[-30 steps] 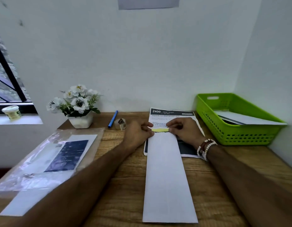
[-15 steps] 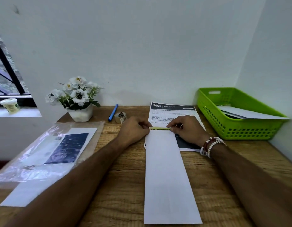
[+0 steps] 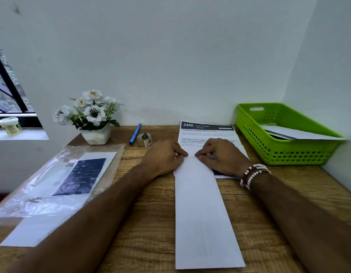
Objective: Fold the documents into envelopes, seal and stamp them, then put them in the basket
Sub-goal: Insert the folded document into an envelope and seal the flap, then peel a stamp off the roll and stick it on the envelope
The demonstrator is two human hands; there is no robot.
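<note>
**Likely sealing: both hands work the far end of the long white paper envelope (image 3: pixel 202 213).**
The left hand (image 3: pixel 164 156) and right hand (image 3: pixel 220 156) each have a curled-finger grip clamped on its 12 o'clock edge. The rest runs to 6 o'clock along the wooden bench (image 3: pixel 151 223). Stamping probably comes next, then the green plastic basket (image 3: pixel 288 154) at 2 o'clock.

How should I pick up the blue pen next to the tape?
I'd pinch the slim blue pen at the middle of its barrel, coming from above. It lies flat on the wooden desk, so fingers fit across its narrow sides; the clear tape roll sits close on its right.
</note>
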